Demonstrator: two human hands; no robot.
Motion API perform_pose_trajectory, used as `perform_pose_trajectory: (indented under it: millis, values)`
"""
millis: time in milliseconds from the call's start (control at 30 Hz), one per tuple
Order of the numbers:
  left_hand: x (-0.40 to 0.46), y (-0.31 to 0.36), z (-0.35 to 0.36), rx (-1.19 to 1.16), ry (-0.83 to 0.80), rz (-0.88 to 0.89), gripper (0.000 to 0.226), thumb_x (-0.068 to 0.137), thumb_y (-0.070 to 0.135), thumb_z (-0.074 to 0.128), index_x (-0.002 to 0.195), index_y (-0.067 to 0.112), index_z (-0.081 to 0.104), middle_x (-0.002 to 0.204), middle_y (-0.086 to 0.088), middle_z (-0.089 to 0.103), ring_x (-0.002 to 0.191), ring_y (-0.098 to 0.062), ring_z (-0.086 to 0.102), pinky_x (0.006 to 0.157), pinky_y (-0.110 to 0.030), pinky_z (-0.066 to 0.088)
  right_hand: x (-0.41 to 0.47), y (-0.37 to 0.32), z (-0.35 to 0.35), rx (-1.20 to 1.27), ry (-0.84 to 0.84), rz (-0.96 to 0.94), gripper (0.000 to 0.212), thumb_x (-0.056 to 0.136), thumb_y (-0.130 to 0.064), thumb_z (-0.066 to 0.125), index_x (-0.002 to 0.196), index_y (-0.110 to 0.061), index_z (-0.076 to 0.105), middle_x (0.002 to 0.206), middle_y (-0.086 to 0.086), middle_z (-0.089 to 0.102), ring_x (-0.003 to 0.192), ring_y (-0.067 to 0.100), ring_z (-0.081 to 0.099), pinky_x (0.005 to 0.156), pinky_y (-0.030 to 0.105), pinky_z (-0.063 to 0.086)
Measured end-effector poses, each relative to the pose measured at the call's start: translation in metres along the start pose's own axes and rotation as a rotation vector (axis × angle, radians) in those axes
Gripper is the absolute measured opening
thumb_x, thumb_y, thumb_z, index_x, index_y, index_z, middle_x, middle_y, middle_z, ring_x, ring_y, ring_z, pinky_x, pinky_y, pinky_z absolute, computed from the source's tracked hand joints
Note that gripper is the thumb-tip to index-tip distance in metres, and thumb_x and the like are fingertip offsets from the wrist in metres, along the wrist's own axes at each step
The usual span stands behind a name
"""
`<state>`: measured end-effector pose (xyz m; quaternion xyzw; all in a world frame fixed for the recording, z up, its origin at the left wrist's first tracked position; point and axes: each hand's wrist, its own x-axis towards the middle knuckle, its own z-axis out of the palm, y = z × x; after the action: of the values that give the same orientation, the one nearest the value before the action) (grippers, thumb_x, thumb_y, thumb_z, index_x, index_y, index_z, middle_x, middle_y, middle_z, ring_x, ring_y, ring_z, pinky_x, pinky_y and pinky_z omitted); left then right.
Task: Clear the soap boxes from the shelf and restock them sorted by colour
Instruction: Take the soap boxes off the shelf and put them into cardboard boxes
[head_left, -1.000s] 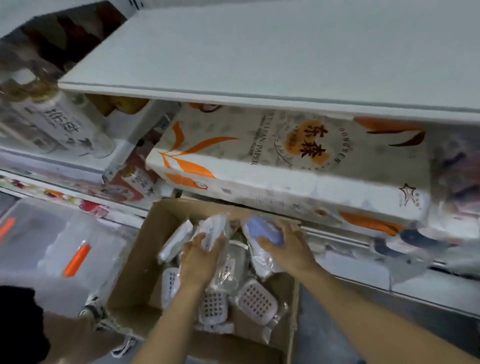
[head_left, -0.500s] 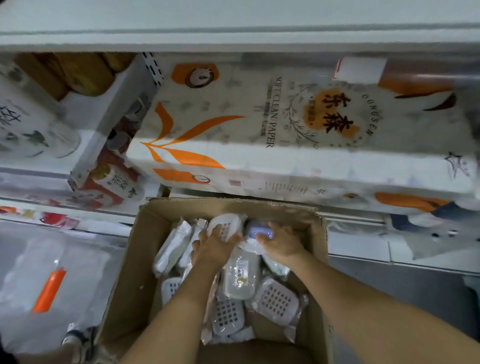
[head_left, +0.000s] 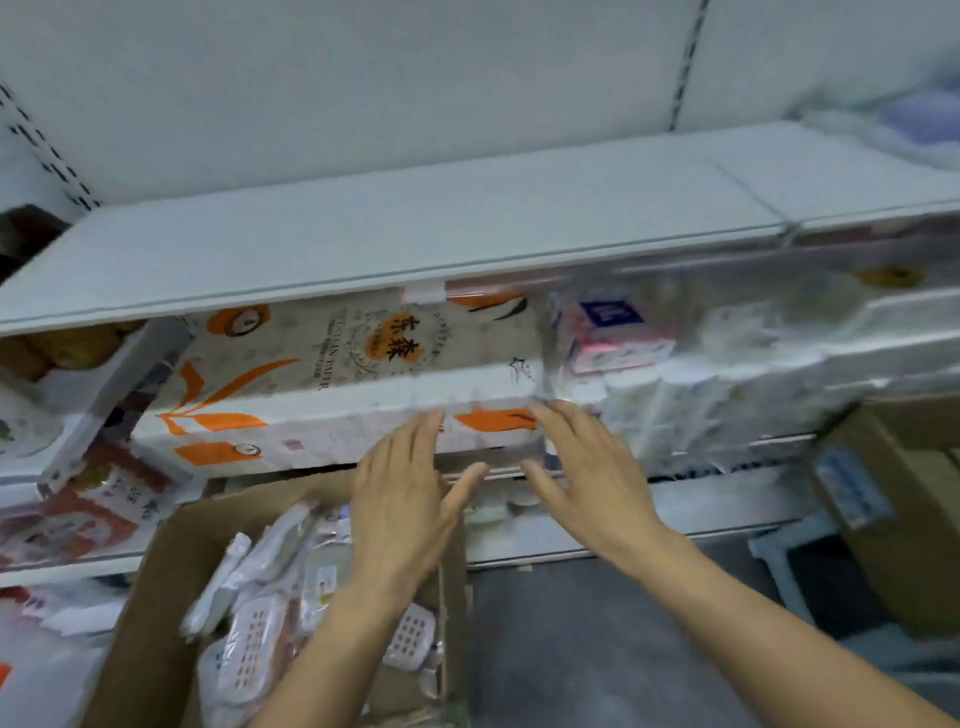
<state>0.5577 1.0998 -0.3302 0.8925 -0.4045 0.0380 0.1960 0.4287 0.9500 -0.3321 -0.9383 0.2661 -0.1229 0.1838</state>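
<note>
Both hands have risen out of the cardboard box (head_left: 150, 613) since a moment ago and let go of the packets: my left hand (head_left: 410, 514) and right hand (head_left: 587, 488) now hover with fingers spread, holding nothing, before the orange-printed paper pack (head_left: 322, 395). Soap boxes (head_left: 260, 639), too jumbled to count, lie wrapped in the box on the grey floor (head_left: 571, 649), long axes pointing various ways. One white shelf (head_left: 415, 239) runs above.

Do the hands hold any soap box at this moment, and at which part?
Nothing is held. The left hand and the right hand are both empty, fingers spread, raised above the cardboard box where the wrapped soap boxes lie.
</note>
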Motion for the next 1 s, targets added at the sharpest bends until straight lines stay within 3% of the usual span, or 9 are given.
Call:
perform_pose_trajectory:
  millis: [133, 333, 533, 733, 1000]
  values:
    - [-0.021, 0.136, -0.017, -0.023, 0.14, 0.173, 0.072, 0.087, 0.068, 0.041, 0.138, 0.018, 0.05, 0.132, -0.001, 0.059, 0.119, -0.022, 0.055, 0.097, -0.04, 0.044, -0.078, 0.08, -0.105, -0.06, 0.242, -0.005, 0.056, 0.086, -0.043, 0.05, 0.137, -0.022, 0.045, 0.138, 0.001, 0.049, 0.121, 0.021, 0.049, 0.09, 0.04, 0.048]
    - [-0.037, 0.329, -0.007, -0.135, 0.271, 0.413, 0.074, 0.086, 0.066, 0.044, 0.142, 0.016, 0.045, 0.137, -0.005, 0.053, 0.124, -0.022, 0.048, 0.104, -0.039, 0.035, -0.18, 0.201, -0.24, -0.176, 0.461, 0.083, 0.062, 0.087, -0.051, 0.042, 0.143, -0.024, 0.038, 0.141, 0.0, 0.045, 0.123, 0.02, 0.05, 0.095, 0.039, 0.047]
    - [-0.026, 0.489, 0.015, -0.207, 0.264, 0.597, 0.075, 0.086, 0.064, 0.043, 0.145, 0.018, 0.04, 0.143, -0.007, 0.048, 0.129, -0.026, 0.046, 0.107, -0.047, 0.038, -0.241, 0.314, -0.337, -0.234, 0.632, 0.217, 0.062, 0.09, -0.044, 0.053, 0.146, -0.022, 0.037, 0.145, 0.001, 0.042, 0.132, 0.019, 0.043, 0.103, 0.04, 0.04]
    - [0.005, 0.616, 0.055, -0.177, 0.22, 0.697, 0.076, 0.089, 0.064, 0.048, 0.151, 0.023, 0.029, 0.153, -0.005, 0.036, 0.14, -0.023, 0.033, 0.116, -0.045, 0.028, -0.268, 0.421, -0.405, -0.254, 0.7, 0.312, 0.062, 0.092, -0.042, 0.055, 0.148, -0.026, 0.032, 0.149, -0.002, 0.036, 0.134, 0.018, 0.038, 0.105, 0.041, 0.038]
    - [0.087, 0.822, 0.124, -0.295, 0.191, 0.727, 0.076, 0.087, 0.057, 0.057, 0.149, 0.022, 0.032, 0.151, -0.005, 0.035, 0.136, -0.025, 0.034, 0.112, -0.044, 0.031, -0.257, 0.616, -0.52, -0.317, 0.672, 0.36, 0.063, 0.092, -0.038, 0.056, 0.148, -0.027, 0.03, 0.148, -0.005, 0.035, 0.134, 0.018, 0.036, 0.105, 0.037, 0.036]
